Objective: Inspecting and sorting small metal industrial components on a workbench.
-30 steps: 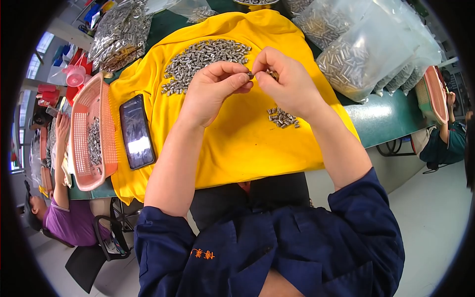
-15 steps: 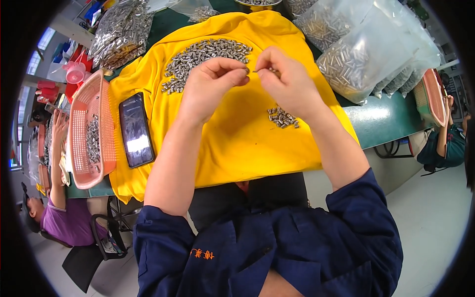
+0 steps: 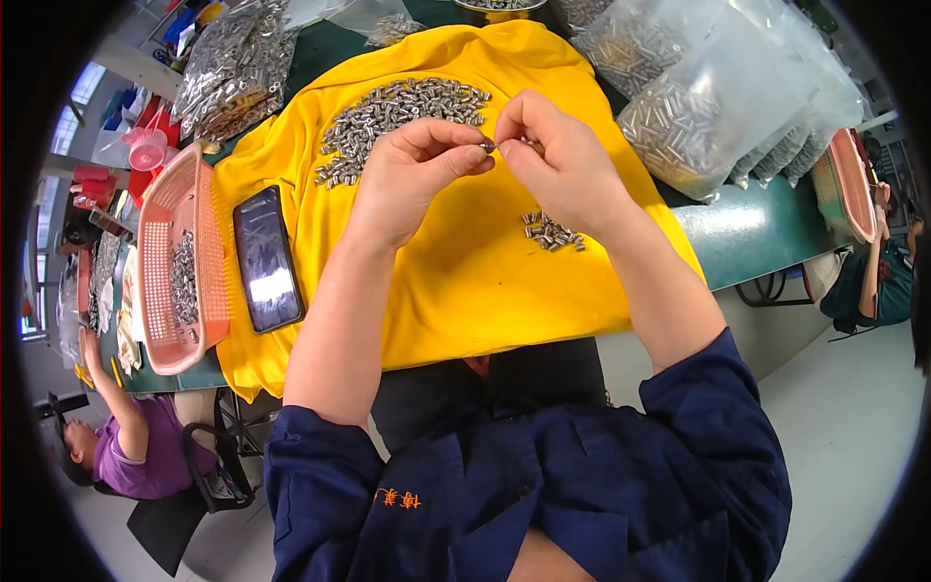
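Observation:
My left hand (image 3: pixel 412 175) pinches a small metal cylinder (image 3: pixel 487 147) between thumb and forefinger, above a yellow cloth (image 3: pixel 465 301). Right beside it, my right hand (image 3: pixel 558 160) is closed in a pinch, its fingertips meeting the cylinder's end; what those fingers hold is too small to make out. Beyond my left hand a wide pile of short metal cylinders (image 3: pixel 398 112) is spread on the cloth. A smaller group of the same cylinders (image 3: pixel 553 233) lies below my right hand.
Left of my forearm lie a black phone (image 3: pixel 267 260) and a pink basket (image 3: pixel 160 330) with metal parts. Clear bags of metal parts (image 3: pixel 669 131) stand at the right, another bag (image 3: pixel 238 68) at far left. Co-workers sit at both sides, one in a purple shirt (image 3: pixel 155 451).
My hands have come together, so the fingertips now meet at the small cylinder. The co-worker at the left has drawn an arm back and shifted position.

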`<move>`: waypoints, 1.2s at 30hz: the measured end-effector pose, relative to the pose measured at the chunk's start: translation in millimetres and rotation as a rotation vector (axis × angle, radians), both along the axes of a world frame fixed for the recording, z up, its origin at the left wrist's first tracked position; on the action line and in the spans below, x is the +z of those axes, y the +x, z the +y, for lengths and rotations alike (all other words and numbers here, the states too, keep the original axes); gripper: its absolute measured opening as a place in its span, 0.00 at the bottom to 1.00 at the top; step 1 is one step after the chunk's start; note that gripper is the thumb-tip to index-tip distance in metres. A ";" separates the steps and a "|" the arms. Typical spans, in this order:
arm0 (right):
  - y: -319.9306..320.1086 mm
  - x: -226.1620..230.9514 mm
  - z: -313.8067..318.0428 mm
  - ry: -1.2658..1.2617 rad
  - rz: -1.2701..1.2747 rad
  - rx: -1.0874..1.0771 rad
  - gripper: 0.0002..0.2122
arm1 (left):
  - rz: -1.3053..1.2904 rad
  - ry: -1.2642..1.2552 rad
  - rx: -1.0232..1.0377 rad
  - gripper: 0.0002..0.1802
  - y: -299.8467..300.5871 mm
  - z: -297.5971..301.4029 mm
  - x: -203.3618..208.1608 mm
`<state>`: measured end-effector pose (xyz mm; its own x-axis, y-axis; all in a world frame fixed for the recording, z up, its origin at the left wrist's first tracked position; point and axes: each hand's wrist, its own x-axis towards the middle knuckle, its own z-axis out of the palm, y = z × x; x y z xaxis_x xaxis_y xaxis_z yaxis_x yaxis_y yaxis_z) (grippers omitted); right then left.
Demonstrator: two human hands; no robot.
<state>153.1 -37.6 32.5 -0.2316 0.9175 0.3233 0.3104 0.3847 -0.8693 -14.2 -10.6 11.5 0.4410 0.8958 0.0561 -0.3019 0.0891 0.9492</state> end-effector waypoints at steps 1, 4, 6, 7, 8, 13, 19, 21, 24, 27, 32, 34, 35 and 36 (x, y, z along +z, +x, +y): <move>0.1 -1.2 0.2 0.095 -0.039 -0.024 0.03 | 0.045 0.028 0.012 0.06 1.0 -0.1 1.5; -2.2 0.3 -0.8 0.109 -0.091 -0.031 0.03 | 0.105 0.087 0.032 0.06 0.2 -0.6 2.2; -4.6 0.4 -1.1 0.102 -0.097 -0.034 0.03 | 0.119 0.117 0.042 0.05 -1.0 -1.6 2.4; -5.8 0.5 -1.1 0.097 -0.104 -0.039 0.03 | 0.126 0.113 0.053 0.05 -1.6 -2.6 2.7; -5.5 0.2 -0.7 0.099 -0.107 -0.040 0.03 | 0.131 0.111 0.062 0.05 -0.9 -2.8 2.7; -5.7 -1.2 0.9 0.128 -0.068 -0.021 0.03 | 0.144 0.133 0.074 0.06 -0.2 -3.8 5.4; -5.2 -3.0 0.4 0.108 -0.078 -0.011 0.03 | 0.246 0.113 0.039 0.07 -1.8 -3.4 10.5; -4.1 -3.5 0.7 0.061 -0.104 0.006 0.03 | 0.268 0.129 0.038 0.06 -1.3 -3.3 7.7; 4.4 -2.4 4.3 0.051 -0.078 -0.051 0.03 | 0.392 0.141 0.129 0.05 -2.5 -4.1 15.6; 23.7 4.4 11.5 -0.037 0.135 -0.172 0.04 | 0.000 0.064 0.310 0.05 -33.4 14.5 13.2; 12.5 4.4 3.8 0.253 0.056 -0.293 0.02 | 0.628 0.216 0.184 0.07 1.7 20.1 15.0; 11.9 5.5 1.6 0.292 -0.019 -0.306 0.03 | 0.789 0.484 0.179 0.09 21.7 41.6 27.2; 12.3 2.6 1.9 0.421 -0.079 -0.274 0.04 | 0.871 0.659 0.202 0.09 32.8 53.6 39.6; 7.6 0.6 3.4 0.555 -0.131 -0.229 0.04 | 0.822 0.680 0.210 0.11 36.6 75.3 46.1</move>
